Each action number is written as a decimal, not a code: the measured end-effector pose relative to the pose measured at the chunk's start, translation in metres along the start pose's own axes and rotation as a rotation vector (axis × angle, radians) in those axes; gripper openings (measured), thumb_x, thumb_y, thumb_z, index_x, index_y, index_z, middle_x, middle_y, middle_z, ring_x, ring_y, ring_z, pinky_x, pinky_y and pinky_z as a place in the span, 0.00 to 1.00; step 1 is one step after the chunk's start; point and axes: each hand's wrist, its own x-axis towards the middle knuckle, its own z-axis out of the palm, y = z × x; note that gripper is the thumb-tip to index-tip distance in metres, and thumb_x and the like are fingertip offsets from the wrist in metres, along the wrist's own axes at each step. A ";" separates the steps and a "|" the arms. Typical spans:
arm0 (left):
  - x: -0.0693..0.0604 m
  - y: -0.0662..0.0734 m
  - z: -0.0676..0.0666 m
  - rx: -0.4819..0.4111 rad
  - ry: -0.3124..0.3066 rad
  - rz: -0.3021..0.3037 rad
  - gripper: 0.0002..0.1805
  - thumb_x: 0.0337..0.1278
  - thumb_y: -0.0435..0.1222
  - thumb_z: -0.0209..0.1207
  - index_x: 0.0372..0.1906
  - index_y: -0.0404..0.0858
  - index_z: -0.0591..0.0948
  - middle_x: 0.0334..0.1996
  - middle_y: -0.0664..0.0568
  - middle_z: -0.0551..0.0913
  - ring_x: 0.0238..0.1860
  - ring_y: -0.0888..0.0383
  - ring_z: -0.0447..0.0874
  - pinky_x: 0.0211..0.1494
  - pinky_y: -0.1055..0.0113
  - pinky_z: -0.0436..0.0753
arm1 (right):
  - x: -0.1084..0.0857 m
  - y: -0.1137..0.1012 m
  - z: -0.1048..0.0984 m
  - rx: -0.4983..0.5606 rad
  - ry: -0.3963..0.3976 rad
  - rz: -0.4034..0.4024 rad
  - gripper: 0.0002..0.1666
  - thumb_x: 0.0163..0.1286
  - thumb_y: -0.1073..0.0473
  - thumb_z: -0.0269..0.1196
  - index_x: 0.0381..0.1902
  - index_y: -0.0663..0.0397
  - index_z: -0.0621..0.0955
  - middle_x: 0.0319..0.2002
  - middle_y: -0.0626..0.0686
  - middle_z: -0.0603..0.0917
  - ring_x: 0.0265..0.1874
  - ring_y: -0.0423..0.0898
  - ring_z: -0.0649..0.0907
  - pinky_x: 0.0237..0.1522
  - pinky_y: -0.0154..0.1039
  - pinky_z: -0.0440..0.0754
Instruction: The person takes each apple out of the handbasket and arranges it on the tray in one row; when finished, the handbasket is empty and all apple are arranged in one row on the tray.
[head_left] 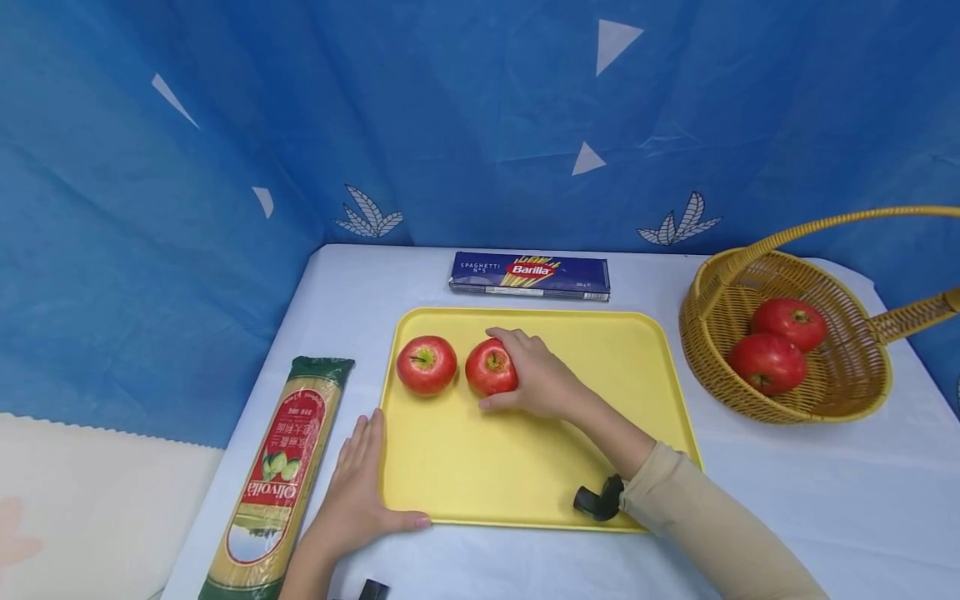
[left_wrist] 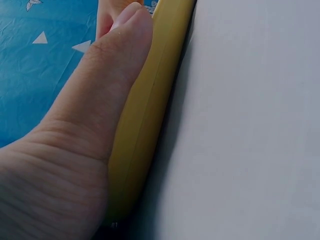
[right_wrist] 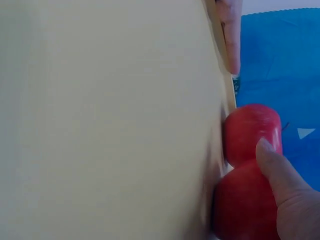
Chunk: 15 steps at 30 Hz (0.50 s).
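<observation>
My right hand (head_left: 542,379) grips a red apple (head_left: 487,371) at the upper middle of a yellow tray (head_left: 480,467); in the right wrist view the thumb (right_wrist: 280,170) lies along that apple's side. A second red apple (head_left: 426,367) sits just left of it, near the tray's upper left corner. At the tray's lower left corner my left hand (head_left: 360,492) rests with straight, spread fingers along the left rim and the thumb at the front rim. The left wrist view shows that thumb (left_wrist: 95,85) against the tray's yellow side (left_wrist: 145,110).
A wicker basket (head_left: 855,392) with a tall handle holds two red apples (head_left: 776,346) at the right. Behind the tray lies a blue spaghetti box (head_left: 530,277). A long pasta packet (head_left: 277,475) lies left of my left hand. Blue cloth (head_left: 465,125) hangs behind the table.
</observation>
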 end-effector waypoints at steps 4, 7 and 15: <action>0.000 0.000 0.001 -0.003 -0.002 -0.004 0.88 0.13 0.71 0.76 0.80 0.45 0.34 0.82 0.45 0.37 0.82 0.46 0.28 0.81 0.43 0.39 | -0.008 0.000 -0.014 -0.001 0.015 -0.017 0.67 0.44 0.33 0.78 0.77 0.29 0.55 0.69 0.48 0.68 0.64 0.53 0.70 0.58 0.58 0.81; 0.000 0.000 0.001 0.000 0.000 -0.003 0.88 0.12 0.70 0.76 0.80 0.45 0.34 0.82 0.45 0.37 0.82 0.46 0.28 0.81 0.44 0.39 | -0.020 0.003 -0.031 0.005 0.059 -0.053 0.63 0.47 0.30 0.75 0.77 0.29 0.57 0.72 0.48 0.66 0.67 0.54 0.69 0.63 0.61 0.76; 0.000 0.000 0.000 0.007 -0.005 -0.012 0.88 0.13 0.70 0.76 0.80 0.45 0.34 0.82 0.45 0.37 0.82 0.46 0.28 0.80 0.41 0.40 | -0.065 0.017 -0.080 0.034 0.193 -0.099 0.47 0.63 0.37 0.68 0.75 0.38 0.62 0.70 0.50 0.68 0.60 0.55 0.76 0.58 0.58 0.78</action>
